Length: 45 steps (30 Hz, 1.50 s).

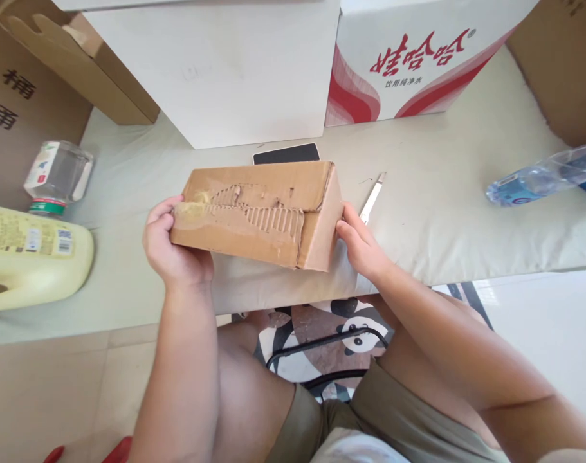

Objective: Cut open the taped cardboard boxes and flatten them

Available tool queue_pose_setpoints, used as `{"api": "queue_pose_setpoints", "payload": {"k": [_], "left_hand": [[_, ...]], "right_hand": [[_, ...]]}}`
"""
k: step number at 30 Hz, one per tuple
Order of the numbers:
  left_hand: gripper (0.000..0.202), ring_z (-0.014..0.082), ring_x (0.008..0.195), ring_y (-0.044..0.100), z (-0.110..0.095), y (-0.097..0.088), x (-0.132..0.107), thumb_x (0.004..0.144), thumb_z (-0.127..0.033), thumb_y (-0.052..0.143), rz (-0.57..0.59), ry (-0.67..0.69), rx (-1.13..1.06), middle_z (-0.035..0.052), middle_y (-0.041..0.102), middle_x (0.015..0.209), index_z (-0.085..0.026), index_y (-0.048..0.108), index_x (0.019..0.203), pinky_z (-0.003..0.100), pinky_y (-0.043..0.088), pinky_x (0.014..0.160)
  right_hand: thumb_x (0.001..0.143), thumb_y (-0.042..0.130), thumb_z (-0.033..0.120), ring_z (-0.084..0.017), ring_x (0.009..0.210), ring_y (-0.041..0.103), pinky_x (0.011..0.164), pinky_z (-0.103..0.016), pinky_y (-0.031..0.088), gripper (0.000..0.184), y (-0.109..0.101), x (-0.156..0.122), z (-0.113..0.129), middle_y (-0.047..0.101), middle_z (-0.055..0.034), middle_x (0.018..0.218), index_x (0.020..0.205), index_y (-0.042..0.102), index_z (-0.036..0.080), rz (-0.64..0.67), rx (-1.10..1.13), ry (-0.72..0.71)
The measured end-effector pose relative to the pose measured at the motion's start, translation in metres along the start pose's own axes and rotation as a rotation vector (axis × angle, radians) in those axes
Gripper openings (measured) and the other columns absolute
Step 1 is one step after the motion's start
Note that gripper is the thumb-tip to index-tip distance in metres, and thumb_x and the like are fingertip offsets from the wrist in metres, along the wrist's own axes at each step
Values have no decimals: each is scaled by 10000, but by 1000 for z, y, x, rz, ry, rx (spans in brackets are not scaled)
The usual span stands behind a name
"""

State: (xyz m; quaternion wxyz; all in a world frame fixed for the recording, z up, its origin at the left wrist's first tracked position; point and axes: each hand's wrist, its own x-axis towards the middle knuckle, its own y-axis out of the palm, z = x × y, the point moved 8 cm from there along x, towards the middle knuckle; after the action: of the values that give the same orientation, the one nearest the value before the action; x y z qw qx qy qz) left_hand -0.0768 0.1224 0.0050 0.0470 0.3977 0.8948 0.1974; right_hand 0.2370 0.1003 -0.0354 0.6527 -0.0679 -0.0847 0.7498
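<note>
Your left hand (177, 247) is wrapped around the left end of a brown cardboard box (258, 222). Your right hand (361, 243) has its thumb and fingers pressed on the box's right end, so both hands hold it. The box is at the middle of the table's (408, 247) near edge. You can't tell if its bottom touches the cloth. Clear tape (193, 213) sticks to the left part, and a torn strip shows wavy ridges.

Just past your right hand lies a box cutter (374, 194), its blade pointing to the far edge. Behind the box, partly hidden, is a flat black-faced device (289, 154).

Toward the far edge stand a big white box (239, 77) and a red-and-white water carton (408, 74), side by side. Near the left end are a pale yellow jug (46, 263) and a clear bottle with a green cap (73, 170). Toward the right end lies a clear plastic bottle with a blue label (527, 184).
</note>
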Motion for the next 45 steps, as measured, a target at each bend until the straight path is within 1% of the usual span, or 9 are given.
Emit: {"api": "queue_pose_setpoints", "payload": {"k": [5,9,14,21,28,32,38,42,45], "left_hand": [[258,196,778,601,2,-3,4,521,-348,621,39,25,35,37,661,786,-191,670,720,312,458,671],[243,198,802,603,3,-4,5,579,-347,596,77,56,64,43,653,821,-190,648,757,318,458,683],[266,196,797,600,3,-3,5,547,-357,613,70,48,57,43,659,813,-187,653,748,315,455,683],[264,203,821,593,2,0,3,566,-358,610,82,54,64,45,635,816,-184,640,763,312,445,684],[279,206,825,590,2,2,1,555,-356,613,77,49,55,53,619,827,-180,629,770,331,446,708],[251,212,838,589,1,3,0,557,-355,609,83,47,60,55,630,843,-193,632,748,334,451,720],[235,215,845,585,2,1,0,565,-331,623,82,38,32,58,642,842,-186,648,749,314,449,709],[221,214,850,589,3,1,1,597,-318,607,89,47,38,58,637,841,-181,638,768,311,457,704],[220,209,833,598,3,0,1,590,-324,608,80,50,39,57,646,811,-179,648,751,306,460,684]], "right_hand": [[957,424,576,-334,1325,514,1155,-537,414,479,1,1,0,661,-98,1200,1273,523,229,-15,-2,30],[961,426,576,-301,1221,553,1095,-495,435,449,2,2,-3,638,-80,1218,1257,518,251,-11,32,26],[967,426,559,-297,1191,561,1071,-502,445,429,3,2,-7,626,-79,1240,1254,514,253,8,64,33],[967,418,514,-288,1137,567,1044,-510,454,399,2,1,-10,628,-72,1198,1252,518,254,17,51,82],[973,412,539,-282,1117,573,1027,-482,462,415,2,1,-11,631,-70,1197,1257,518,255,19,42,71],[986,398,508,-293,1117,585,1026,-517,482,411,2,1,-11,643,-87,1231,1277,520,244,20,33,59],[977,410,491,-277,1089,573,1023,-500,468,399,2,1,-13,637,-66,1190,1281,520,258,19,37,76],[974,406,504,-288,1134,562,1045,-511,451,409,2,1,-13,627,-70,1215,1280,510,252,25,55,77],[972,406,492,-283,1109,567,1044,-514,447,410,2,1,-13,626,-69,1214,1284,512,247,24,50,83]]}}
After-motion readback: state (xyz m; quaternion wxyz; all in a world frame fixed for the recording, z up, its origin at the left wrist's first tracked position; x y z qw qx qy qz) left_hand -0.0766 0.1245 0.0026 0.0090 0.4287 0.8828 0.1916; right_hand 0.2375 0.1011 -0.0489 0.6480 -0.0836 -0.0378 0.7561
